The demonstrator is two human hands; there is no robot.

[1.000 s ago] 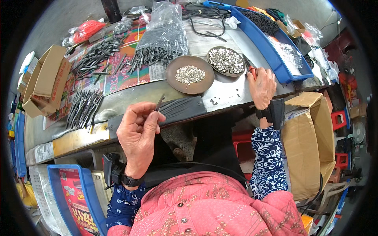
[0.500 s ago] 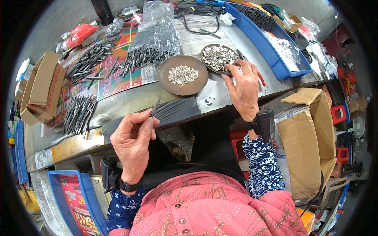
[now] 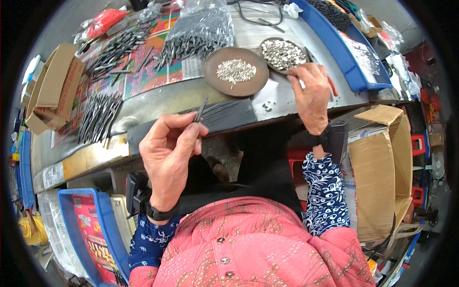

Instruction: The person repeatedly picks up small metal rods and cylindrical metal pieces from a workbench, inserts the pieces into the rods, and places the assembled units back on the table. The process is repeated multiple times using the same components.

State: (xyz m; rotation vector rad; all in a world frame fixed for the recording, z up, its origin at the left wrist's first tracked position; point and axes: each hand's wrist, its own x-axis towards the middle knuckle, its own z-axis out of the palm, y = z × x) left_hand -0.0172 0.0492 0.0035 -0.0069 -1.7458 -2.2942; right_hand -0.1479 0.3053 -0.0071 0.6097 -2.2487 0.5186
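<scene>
Between the thumb and fingertips of my left hand (image 3: pixel 167 155) is a thin dark stick (image 3: pixel 202 110), pointing up above the table's front edge. My right hand (image 3: pixel 313 100) is at the near right rim of a small round dish (image 3: pixel 267 65) filled with small silvery pieces (image 3: pixel 283 53). Its fingers are curled toward the thumb; whatever is between them is hidden. Left of that dish stands a brown plate (image 3: pixel 239 92) with a heap of tiny pale metal pieces (image 3: pixel 235 71). A red-handled tool (image 3: pixel 332 87) lies partly behind my right hand.
Dark sticks lie in a bundle (image 3: pixel 99 117), in a loose pile (image 3: pixel 117 52) and around a clear plastic bag (image 3: pixel 203 21). A long blue tray (image 3: pixel 351 79) borders the right side. Cardboard boxes stand left (image 3: pixel 50 83) and right (image 3: pixel 375 184). Another blue tray (image 3: pixel 109 225) sits lower left.
The whole view has shifted, with the table contents now higher and further right. My right hand's fingers have drawn to the dish's near rim. The left hand keeps its stick.
</scene>
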